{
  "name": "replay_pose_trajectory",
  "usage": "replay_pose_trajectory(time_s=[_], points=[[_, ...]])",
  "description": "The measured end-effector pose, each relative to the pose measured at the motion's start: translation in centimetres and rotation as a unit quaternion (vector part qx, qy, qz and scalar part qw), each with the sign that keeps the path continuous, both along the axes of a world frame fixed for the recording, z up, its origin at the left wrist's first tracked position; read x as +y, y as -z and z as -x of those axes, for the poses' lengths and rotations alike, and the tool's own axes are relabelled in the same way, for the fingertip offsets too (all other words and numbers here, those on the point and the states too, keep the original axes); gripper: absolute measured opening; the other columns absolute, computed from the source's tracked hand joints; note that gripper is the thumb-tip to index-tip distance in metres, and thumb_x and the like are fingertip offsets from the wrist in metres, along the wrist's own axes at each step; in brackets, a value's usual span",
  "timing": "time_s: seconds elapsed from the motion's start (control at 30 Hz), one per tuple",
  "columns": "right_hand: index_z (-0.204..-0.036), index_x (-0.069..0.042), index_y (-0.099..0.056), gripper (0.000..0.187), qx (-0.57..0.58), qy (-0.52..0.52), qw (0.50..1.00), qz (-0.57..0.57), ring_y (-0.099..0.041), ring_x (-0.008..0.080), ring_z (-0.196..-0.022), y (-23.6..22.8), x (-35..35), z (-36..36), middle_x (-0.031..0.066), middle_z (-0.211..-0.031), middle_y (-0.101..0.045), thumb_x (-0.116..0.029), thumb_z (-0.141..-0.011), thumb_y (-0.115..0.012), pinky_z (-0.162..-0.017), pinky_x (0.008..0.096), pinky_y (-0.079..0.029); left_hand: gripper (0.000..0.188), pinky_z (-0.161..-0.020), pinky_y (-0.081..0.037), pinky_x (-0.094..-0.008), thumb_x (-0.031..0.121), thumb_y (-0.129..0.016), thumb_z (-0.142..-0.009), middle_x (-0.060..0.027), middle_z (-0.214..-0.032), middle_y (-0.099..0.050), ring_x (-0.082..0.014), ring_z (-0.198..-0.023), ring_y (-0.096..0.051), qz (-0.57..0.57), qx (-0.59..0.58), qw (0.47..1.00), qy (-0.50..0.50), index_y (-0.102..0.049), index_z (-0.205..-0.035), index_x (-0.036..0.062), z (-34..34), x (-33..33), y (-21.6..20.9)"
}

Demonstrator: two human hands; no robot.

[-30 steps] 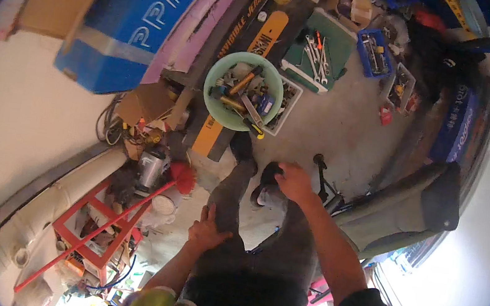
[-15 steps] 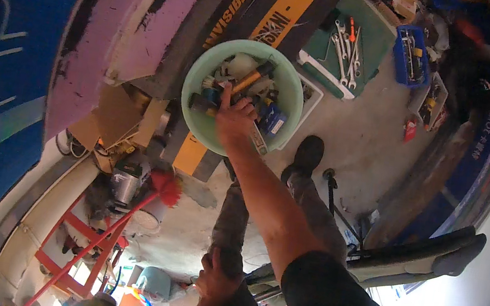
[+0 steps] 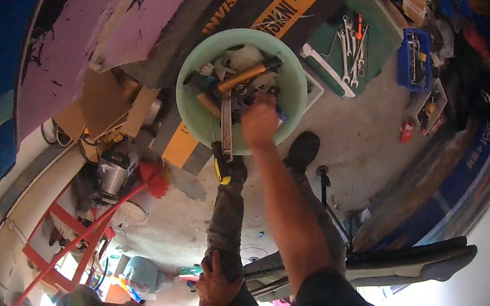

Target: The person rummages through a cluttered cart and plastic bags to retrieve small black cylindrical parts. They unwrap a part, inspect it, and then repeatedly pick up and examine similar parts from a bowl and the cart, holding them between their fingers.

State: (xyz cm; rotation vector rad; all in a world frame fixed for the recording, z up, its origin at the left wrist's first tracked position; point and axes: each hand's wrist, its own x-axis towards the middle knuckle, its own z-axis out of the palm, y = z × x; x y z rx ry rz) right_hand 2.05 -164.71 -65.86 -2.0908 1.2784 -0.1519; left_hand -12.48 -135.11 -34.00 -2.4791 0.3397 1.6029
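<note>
My right hand (image 3: 260, 119) reaches into the right part of a pale green tub (image 3: 185, 121) filled with tools. Its fingers are blurred and partly hidden among the contents, so what they hold does not show. Beside it lie a tool with an orange-brown handle (image 3: 244, 81) and a long flat metal piece (image 3: 226, 126) leaning on the near rim. A tool with a yellow and black handle (image 3: 221, 164) and a thin shaft hangs over that rim. My left hand (image 3: 218, 286) rests on my left knee, fingers apart, holding nothing.
Several wrenches (image 3: 348, 52) lie on a green case (image 3: 382, 44) at the far right. Beyond are a blue bin (image 3: 402, 67) and a grey tray (image 3: 421, 108) of small parts. Cardboard (image 3: 102, 105) and a red brush (image 3: 155, 179) are at left; a black stand (image 3: 323, 183) is at right.
My right hand has moved from the tub's left part to its right part. The long metal piece and the yellow-black handle now show at the near rim. My left hand stays on the knee.
</note>
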Motion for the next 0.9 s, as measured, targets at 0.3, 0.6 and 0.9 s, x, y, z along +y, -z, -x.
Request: replay_pose_trajectory(time_s=[0.3,0.6,0.9], points=[[-0.114,-0.012,-0.077,0.030,0.314,-0.108,0.943,-0.022,-0.077,0.0320,-0.109,1.5,-3.8,-3.5,0.0117,-0.113,-0.079,-0.034,-0.095,-0.069,-0.086,0.0506,-0.062,0.114,-0.076,-0.060,-0.0602,0.053,-0.090,-0.072,-0.0291,-0.149,-0.048,-0.0497,-0.091,-0.073,0.020,-0.008,1.000,-0.021,-0.034,-0.164,0.0155,0.8,1.0,0.2],[-0.143,-0.008,-0.058,0.063,0.071,-0.099,0.991,-0.051,-0.075,0.0348,-0.110,3.2,-7.7,0.1,0.0173,-0.117,-0.076,-0.022,-0.086,-0.081,-0.092,0.0502,-0.061,0.115,-0.077,-0.060,-0.0611,0.050,-0.091,-0.073,-0.0283,-0.147,-0.047,-0.0500,-0.095,-0.072,0.019,0.003,1.000,-0.003,-0.030,-0.162,0.0107,0.9,0.1,-0.7],[-0.152,0.000,-0.049,0.077,-0.429,0.066,0.721,-0.540,-0.068,0.0252,-0.117,-25.1,-7.6,0.4,0.0180,-0.131,-0.070,0.009,-0.081,-0.077,-0.095,0.0343,-0.058,0.111,-0.075,-0.060,-0.0615,0.052,-0.088,-0.076,-0.0296,-0.145,-0.050,-0.0504,-0.093,-0.072,0.041,-0.028,0.999,0.002,-0.031,-0.162,0.0108,0.9,0.6,-2.5]])
